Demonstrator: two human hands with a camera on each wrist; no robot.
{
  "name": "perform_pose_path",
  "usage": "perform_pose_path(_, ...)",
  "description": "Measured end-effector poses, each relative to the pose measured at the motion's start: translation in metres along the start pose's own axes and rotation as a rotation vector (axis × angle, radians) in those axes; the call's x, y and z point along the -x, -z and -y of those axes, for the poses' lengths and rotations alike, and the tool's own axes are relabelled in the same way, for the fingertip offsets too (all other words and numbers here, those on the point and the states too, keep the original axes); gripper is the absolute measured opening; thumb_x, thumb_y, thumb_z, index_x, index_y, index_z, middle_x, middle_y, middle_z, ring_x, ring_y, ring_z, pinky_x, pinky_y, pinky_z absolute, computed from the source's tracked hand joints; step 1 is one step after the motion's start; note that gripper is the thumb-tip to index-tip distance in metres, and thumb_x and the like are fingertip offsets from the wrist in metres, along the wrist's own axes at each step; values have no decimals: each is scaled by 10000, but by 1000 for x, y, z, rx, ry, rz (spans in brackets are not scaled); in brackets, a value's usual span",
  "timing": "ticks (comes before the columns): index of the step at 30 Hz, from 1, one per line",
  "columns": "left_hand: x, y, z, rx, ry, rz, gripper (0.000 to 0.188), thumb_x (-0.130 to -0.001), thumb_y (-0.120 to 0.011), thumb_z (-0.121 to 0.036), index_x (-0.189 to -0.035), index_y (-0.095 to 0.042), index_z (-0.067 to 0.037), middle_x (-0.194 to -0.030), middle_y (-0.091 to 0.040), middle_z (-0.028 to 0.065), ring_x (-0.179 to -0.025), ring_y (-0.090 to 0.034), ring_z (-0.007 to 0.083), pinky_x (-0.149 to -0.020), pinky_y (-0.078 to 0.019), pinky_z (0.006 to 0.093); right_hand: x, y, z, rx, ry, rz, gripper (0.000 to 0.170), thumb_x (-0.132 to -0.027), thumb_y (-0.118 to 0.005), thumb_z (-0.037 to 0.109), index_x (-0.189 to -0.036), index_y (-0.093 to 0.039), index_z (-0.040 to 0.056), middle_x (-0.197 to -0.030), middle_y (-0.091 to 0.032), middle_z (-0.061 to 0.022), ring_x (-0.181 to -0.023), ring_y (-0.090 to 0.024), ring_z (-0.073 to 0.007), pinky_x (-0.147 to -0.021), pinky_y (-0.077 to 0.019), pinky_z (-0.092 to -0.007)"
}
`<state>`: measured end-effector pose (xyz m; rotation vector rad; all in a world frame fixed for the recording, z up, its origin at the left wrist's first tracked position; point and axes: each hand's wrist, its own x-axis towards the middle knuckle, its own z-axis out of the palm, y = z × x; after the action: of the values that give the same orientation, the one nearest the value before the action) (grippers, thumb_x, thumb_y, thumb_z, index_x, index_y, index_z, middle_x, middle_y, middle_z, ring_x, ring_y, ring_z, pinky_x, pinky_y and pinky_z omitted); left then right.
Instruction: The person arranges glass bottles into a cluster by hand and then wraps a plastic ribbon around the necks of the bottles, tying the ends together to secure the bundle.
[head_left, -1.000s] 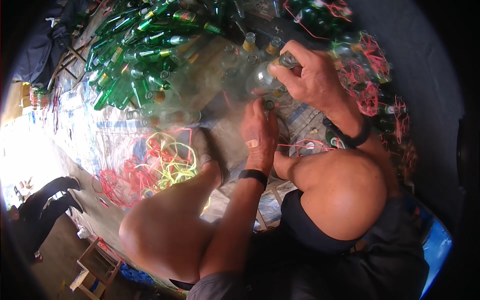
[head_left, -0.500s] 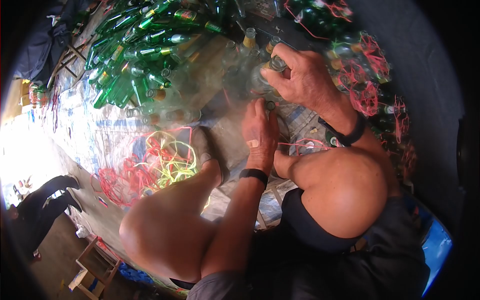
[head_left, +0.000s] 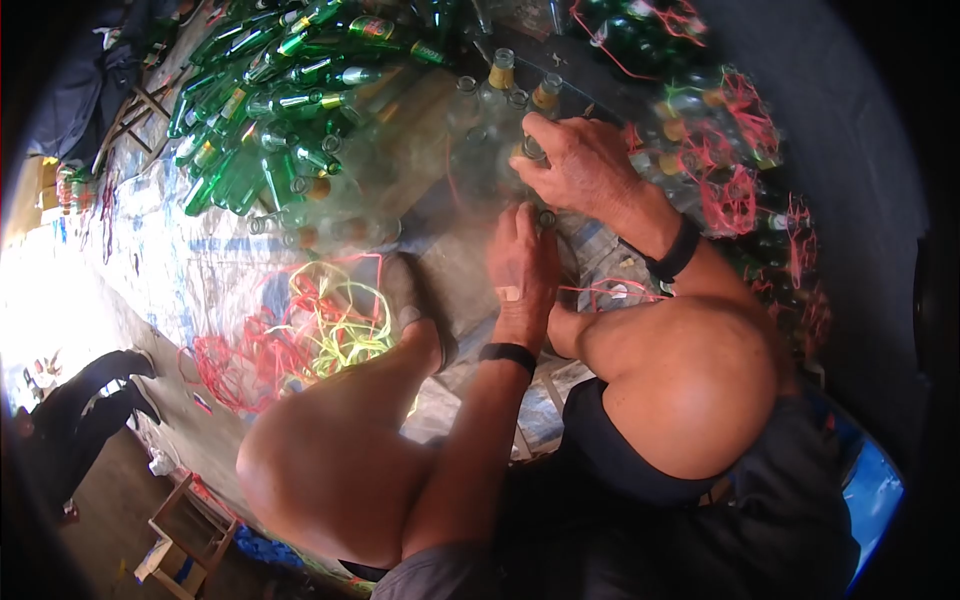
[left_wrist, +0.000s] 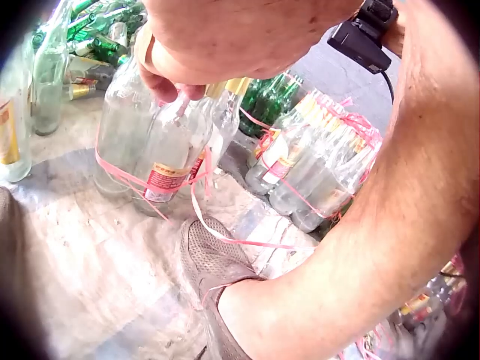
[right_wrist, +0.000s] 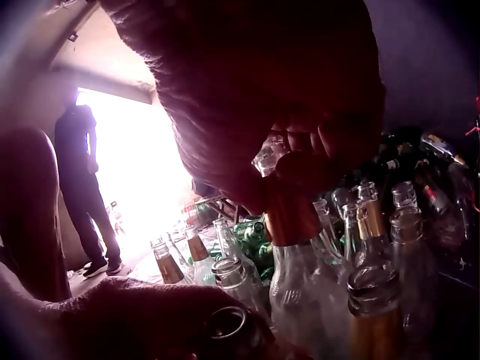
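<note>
While both hands work near the middle of the head view, just right of centre, the right hand (head_left: 590,165) pinches the neck of a clear bottle (head_left: 533,150), its grip narrow, with the mouth showing between thumb and forefinger. Below it in the frame, the left hand (head_left: 525,265) holds another bottle (head_left: 546,218) near the top, between the fingers and thumb. More clear bottles (head_left: 502,75) stand just above the hands. Green bottles (head_left: 270,110) lie heaped at the upper left, a tangle of red and yellow strings (head_left: 340,325) is left of centre, and string-tied bottles (head_left: 740,165) line the right side.

In the left wrist view, the left hand fills the top, its fingertips curled at a bottle neck. A pink strap (left_wrist: 135,181) passes across the bottles at left of centre, its loose end trailing to the right past a shoe (left_wrist: 214,251). A strapped bundle (left_wrist: 311,172) stands at right of centre.

In the right wrist view, the dark right hand covers the upper middle, its fingers closed around the neck of its bottle, above an orange label (right_wrist: 292,221). A person (right_wrist: 81,180) stands at the left beside a bright opening.
</note>
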<state>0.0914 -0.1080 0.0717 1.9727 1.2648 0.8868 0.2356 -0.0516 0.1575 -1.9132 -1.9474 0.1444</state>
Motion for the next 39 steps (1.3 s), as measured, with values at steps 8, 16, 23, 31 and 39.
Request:
perform_pose_path(8,4,0,3,11,40,62,368,-869,-682,-87,-1220,-585,-29,-1170,-626,209,-1005,-632,426,-816,-521,482,5,-22,-8,57,-46,147,314,-840,-741,308,-985,-602,66,-762,-695,-189,-764,-683,-438,-659,-521,-547)
perform_pose_path(16,-3,-2,8,52,36,-16,200,-904,-689,-128,-1082,-610,-82,-999,-603,191,-893,-614,447,-740,-494,521,1,-53,-17,71,-18,286,291,-866,-722,274,-962,-568,48,-823,-704,-200,-832,-682,-448,-701,-498,-570)
perform_pose_path(23,-4,1,4,44,88,30,221,-912,-691,-144,-1109,-613,-81,-1013,-602,194,-901,-613,453,-729,-502,524,-5,-48,-11,77,-41,379,308,-879,-715,293,-972,-560,44,-847,-701,-207,-847,-683,-444,-721,-498,-569)
perform_pose_path(31,-5,0,9,51,62,38,325,-925,-702,-201,-1207,-599,-78,-1069,-596,201,-932,-617,452,-738,-510,526,1,-45,-14,67,1,299,331,-910,-694,314,-1021,-559,33,-929,-684,-187,-944,-668,-406,-789,-508,-520)
perform_pose_path(39,-9,4,7,39,95,117,355,-908,-696,-158,-1229,-599,-43,-1112,-612,205,-999,-613,418,-817,-516,482,61,13,-22,-407,-239,149,119,-926,-674,99,-885,-649,-10,-719,-620,-147,-640,-604,-183,-620,-497,-319)
